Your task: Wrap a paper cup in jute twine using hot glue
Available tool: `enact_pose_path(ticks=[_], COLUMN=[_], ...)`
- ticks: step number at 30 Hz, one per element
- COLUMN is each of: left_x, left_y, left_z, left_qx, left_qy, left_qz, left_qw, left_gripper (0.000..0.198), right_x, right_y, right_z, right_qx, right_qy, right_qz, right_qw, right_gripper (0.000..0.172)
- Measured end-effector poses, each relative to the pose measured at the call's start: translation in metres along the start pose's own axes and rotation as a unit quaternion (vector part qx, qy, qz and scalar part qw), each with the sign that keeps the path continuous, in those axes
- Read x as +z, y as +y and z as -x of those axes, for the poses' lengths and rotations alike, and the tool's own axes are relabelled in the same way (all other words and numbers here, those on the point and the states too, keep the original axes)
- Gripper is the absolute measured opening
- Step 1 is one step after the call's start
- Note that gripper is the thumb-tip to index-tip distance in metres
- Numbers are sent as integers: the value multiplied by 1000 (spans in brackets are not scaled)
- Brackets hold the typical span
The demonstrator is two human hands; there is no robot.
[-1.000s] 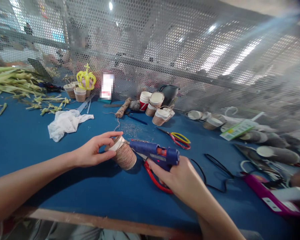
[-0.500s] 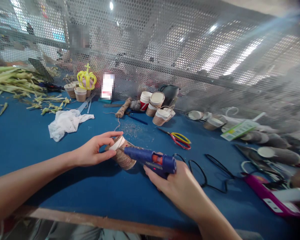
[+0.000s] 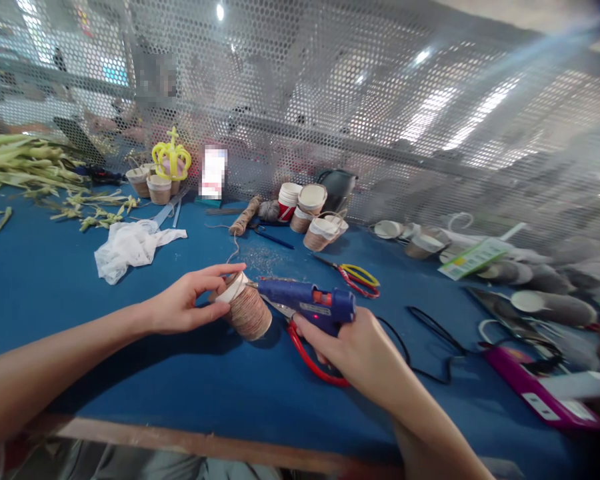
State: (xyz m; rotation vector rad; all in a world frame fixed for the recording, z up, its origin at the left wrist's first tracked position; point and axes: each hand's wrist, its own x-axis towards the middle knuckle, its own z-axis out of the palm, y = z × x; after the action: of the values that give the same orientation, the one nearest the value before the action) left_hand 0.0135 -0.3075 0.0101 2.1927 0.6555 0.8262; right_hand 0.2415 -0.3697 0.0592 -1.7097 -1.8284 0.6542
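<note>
My left hand point(image 3: 195, 298) is closed around the white rim of a paper cup point(image 3: 250, 313) wrapped in brown twine, which lies tilted on the blue table. In my right hand point(image 3: 350, 347) is a blue glue gun point(image 3: 305, 300), its nozzle at the cup's rim where white meets twine. Red-handled scissors point(image 3: 310, 363) show below the glue gun, against my right fingers; whether the hand also holds them is hidden. A strand of twine point(image 3: 234, 252) runs from the cup back to a twine roll point(image 3: 245, 217).
Yellow-and-red-handled scissors point(image 3: 353, 277) lie behind the glue gun. Several wrapped cups point(image 3: 323, 233) stand at the back. A crumpled white cloth point(image 3: 125, 250) is at left, a black cord point(image 3: 435, 333) and purple box point(image 3: 520, 387) at right. A perforated metal screen point(image 3: 280, 87) closes the back.
My right hand has turned the glue gun more level and its nozzle has shifted to the cup's rim. The red-handled scissors have come into view beneath it. The left hand still holds the cup.
</note>
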Motion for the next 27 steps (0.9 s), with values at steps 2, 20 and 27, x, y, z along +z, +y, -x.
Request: enact_pose_path(ticks=[2, 20, 27], left_x=[0, -1, -1], left_y=[2, 3, 3], left_z=[0, 0, 0], left_qx=[0, 6, 6], left_qy=[-2, -6, -7], left_qz=[-2, -4, -1], left_qw=[1000, 1000, 1000], left_gripper=[13, 11, 10], right_x=[0, -2, -2], right_y=[0, -2, -3], right_z=[1, 2, 4], right_qx=[12, 33, 60], right_qy=[-9, -22, -36], right_qz=[-9, -11, -39], right_qw=[1000, 999, 997], right_gripper=[31, 32, 29])
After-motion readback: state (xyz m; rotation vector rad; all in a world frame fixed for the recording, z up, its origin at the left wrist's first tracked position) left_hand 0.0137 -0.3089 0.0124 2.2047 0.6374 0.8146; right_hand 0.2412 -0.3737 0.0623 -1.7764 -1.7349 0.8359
